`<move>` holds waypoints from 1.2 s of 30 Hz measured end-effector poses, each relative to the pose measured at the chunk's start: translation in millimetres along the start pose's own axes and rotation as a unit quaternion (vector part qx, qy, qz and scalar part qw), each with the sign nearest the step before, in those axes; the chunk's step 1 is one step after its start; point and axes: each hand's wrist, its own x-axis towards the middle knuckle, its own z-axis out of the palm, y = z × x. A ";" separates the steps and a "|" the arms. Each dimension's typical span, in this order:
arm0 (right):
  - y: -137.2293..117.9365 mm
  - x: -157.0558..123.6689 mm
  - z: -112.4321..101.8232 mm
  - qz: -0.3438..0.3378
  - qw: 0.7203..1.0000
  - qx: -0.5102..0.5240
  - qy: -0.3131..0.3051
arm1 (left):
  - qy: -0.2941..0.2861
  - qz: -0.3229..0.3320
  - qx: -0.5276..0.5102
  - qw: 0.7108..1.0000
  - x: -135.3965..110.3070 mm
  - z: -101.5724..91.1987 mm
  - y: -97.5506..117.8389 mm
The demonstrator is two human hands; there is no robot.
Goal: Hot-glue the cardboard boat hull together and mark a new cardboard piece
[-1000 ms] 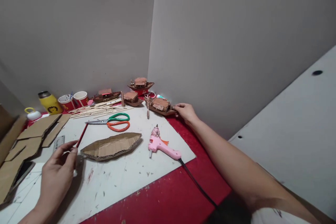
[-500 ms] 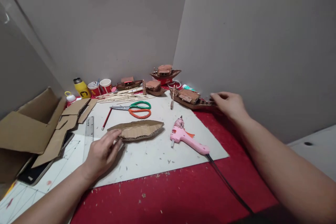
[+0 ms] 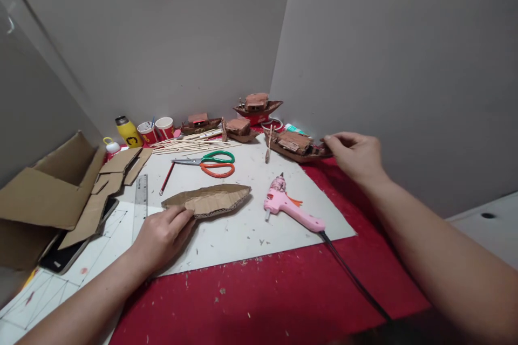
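My left hand [image 3: 165, 234] has its fingers closed on the near left edge of a cardboard boat hull [image 3: 218, 199], a pale, pointed shape with raised sides lying on white paper. At the right, my right hand [image 3: 356, 156] pinches the right end of a brown model boat [image 3: 295, 143] that has a layered roof; its fingertips partly hide that end. A small paddle [image 3: 267, 145] leans at the boat's left end. Between the hands lies a pink glue gun [image 3: 293, 210], nozzle pointing away from me.
Green-and-orange scissors [image 3: 216, 164], a pencil [image 3: 167, 178] and a clear ruler [image 3: 140, 199] lie on the paper. Thin sticks [image 3: 190, 144], more model boats [image 3: 258, 103], paper cups [image 3: 164, 128] and a yellow bottle [image 3: 127, 132] stand behind. Cardboard box [image 3: 44, 194] at left; black cord [image 3: 356, 275] runs toward me.
My left fingers have come closer together on the hull's edge, and the hull has shifted slightly left. The brown boat's right end has moved slightly, with my right hand still on it.
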 end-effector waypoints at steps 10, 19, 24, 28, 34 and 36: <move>-23.4 -18.9 -0.5 0.023 0.992 0.120 -0.030 | -0.014 -0.080 -0.051 0.995 -3.1 -71.3 26.9; -121.0 -82.4 6.1 -0.257 0.900 0.077 -0.343 | -0.206 -0.309 -0.203 0.906 30.6 -53.8 -16.2; -151.0 -98.4 51.7 -0.428 0.776 -0.005 -0.462 | -0.301 -0.276 -0.209 0.889 40.9 -30.9 -15.0; -154.3 -104.9 91.1 -0.444 0.708 -0.058 -0.546 | -0.307 -0.254 -0.190 0.897 37.4 -18.4 -15.5; -156.1 -108.1 117.8 -0.476 0.638 -0.078 -0.600 | -0.339 -0.243 -0.241 0.876 39.3 -9.1 -26.8; -154.7 -108.7 120.1 -0.477 0.629 -0.086 -0.607 | -0.345 -0.230 -0.254 0.874 42.1 -5.9 -30.5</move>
